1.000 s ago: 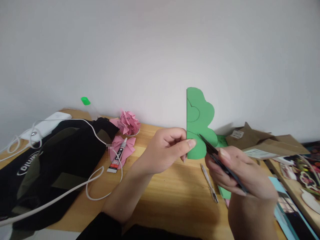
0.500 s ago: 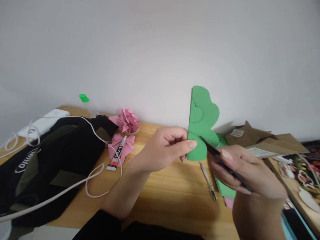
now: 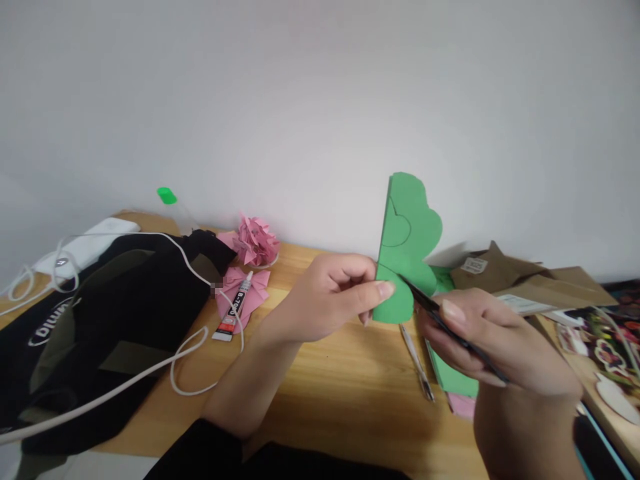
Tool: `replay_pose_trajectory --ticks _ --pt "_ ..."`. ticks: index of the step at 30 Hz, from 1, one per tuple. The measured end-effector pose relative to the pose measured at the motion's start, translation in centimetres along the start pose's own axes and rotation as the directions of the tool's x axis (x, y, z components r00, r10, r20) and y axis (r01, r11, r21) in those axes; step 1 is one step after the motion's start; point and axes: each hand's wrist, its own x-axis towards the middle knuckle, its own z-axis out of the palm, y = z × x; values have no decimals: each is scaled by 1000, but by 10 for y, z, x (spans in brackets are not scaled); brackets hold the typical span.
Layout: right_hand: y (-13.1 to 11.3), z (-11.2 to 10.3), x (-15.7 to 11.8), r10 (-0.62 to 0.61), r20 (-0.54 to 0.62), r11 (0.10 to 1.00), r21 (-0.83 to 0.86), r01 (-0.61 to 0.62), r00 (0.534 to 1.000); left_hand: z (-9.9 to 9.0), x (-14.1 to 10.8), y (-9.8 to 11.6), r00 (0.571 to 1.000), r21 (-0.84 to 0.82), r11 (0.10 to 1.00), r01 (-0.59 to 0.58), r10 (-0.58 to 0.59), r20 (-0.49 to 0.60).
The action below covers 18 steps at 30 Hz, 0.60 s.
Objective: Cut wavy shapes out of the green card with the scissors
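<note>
Green paper (image 3: 420, 213) fronts grey wall (image 3: 300, 100), above wooden tabletop (image 3: 325, 387).

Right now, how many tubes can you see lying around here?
1: the tube lies on folded pink paper, between the black bag and the left hand. Others could be hidden under the bag.

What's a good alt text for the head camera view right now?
The left hand pinches a green paper with a scalloped edge while the right hand holds a slim black tool against it, above a wooden table. Pink paper flower, glue tube and black bag lie to the left; brown packaging lies to the right.
</note>
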Motion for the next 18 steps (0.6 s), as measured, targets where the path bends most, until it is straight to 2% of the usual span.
replay_pose_trajectory --ticks 6,10,18 --pt "5 -2 1 -44 40 998 48 42 998 0 1 0 1000 -22 999 23 -23 14" --pt "6 -2 1 -8 49 998 60 5 999 0 3 0 999 -30 999 19 -18 30" --pt "-2 -2 2 56 -3 998 -31 -56 998 -1 5 -5 998 14 1000 9 -10 61"
